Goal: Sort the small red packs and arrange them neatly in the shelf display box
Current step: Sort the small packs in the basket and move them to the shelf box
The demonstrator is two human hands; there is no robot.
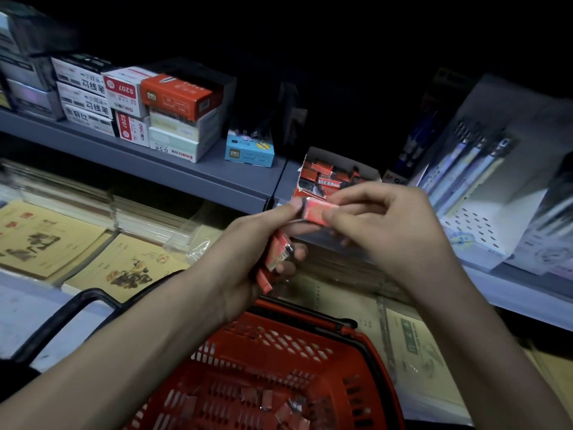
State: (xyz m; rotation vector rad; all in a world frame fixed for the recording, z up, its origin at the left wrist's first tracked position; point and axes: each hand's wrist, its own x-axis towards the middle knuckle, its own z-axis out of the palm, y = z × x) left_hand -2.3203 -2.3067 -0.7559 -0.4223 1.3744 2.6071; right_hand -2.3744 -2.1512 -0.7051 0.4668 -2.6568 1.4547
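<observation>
- My right hand (384, 231) is pinching one small, glossy rectangular red pack (316, 212), just in front of the display box (335, 158).
- My left hand (245, 256) is gripping a fanned stack of packs (276, 259), with its thumb touching that pack's end.
- The torn cardboard box is sitting at the shelf edge (217, 184), its jumbled packs partly hiding behind my fingers.
- A perforated red plastic basket (279, 333) is sitting below my wrists.
</observation>
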